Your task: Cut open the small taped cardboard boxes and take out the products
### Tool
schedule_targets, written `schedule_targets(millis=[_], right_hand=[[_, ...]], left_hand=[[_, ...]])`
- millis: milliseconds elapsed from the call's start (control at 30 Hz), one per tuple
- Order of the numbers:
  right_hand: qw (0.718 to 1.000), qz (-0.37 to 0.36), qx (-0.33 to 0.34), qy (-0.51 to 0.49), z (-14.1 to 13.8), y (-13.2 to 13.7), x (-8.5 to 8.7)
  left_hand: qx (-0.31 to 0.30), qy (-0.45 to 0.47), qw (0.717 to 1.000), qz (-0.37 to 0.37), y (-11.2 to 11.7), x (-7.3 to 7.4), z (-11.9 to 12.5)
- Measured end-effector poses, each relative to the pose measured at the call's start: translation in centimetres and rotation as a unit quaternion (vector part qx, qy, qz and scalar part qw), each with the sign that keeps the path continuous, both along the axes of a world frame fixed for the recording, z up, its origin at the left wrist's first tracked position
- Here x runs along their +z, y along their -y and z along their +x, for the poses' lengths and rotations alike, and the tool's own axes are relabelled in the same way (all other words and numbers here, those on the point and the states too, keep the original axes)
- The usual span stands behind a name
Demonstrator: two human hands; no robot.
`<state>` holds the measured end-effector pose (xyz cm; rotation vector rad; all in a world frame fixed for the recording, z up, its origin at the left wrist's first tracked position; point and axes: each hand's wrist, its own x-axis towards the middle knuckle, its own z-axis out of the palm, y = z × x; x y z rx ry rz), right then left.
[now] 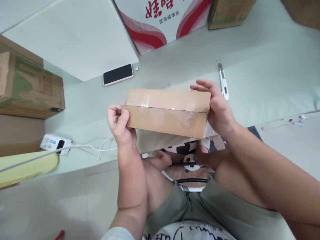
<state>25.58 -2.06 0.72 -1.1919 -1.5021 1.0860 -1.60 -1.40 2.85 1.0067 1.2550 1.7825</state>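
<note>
1. Centre stage, the cardboard box (167, 121) is up between two hands, over the near edge of the pale green table (270, 66); a dark seam runs lengthwise, shiny clear tape across it, and whatever is inside is out of sight.
2. On the left end, the left hand (121, 125) has a firm pinch: thumb flat on the near face, fingers curled at the end.
3. Over on the other end, the right hand (221, 111) lies against the corner, fingers loosely stretched past the far edge; whether its thumb clamps the cardboard, I cannot tell.
4. More containers around: a white carton with red swirls (160, 43) at the back, a brown carton (230, 13) beside it, and a green-printed carton (32, 90) far left, contents hidden in all three.
5. Now the surroundings: a phone (118, 74) lies dark-screened beyond the box, and a box cutter (223, 81) sits just past the right hand.
6. Down the left side, a white device (56, 143) with a white cable (87, 145) rests near a yellow pad (30, 166).
7. In the way: the raised box itself, blocking the view of the tabletop's middle.
</note>
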Motion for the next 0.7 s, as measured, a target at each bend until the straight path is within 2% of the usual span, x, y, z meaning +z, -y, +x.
schedule_targets(millis=[100, 167, 333, 467, 600, 700], right_hand=[[0.999, 0.01, 0.029, 0.01, 0.2, 1.7, 0.8], [0.999, 0.014, 0.036, 0.008, 0.2, 2.2, 1.0], [0.998, 0.031, 0.05, -0.009, 0.4, 1.8, 0.4], [0.998, 0.022, 0.055, -0.013, 0.7, 1.4, 0.1], [0.999, 0.028, 0.025, 0.006, 0.4, 1.6, 0.3], [0.998, 0.052, -0.004, 0.032, 0.0, 1.5, 0.5]], left_hand=[[-0.063, 0.036, 0.996, -0.049, 0.0, 0.4, -0.6], [-0.088, 0.038, 0.994, -0.051, -0.1, 0.2, -1.1], [-0.119, -0.008, 0.993, -0.025, -0.3, -0.7, -1.9], [-0.175, -0.036, 0.984, -0.024, -0.3, -0.4, -2.6], [-0.267, -0.025, 0.962, -0.048, 0.6, 0.2, -3.4], [-0.306, -0.017, 0.951, -0.048, 1.0, -0.1, -3.5]])
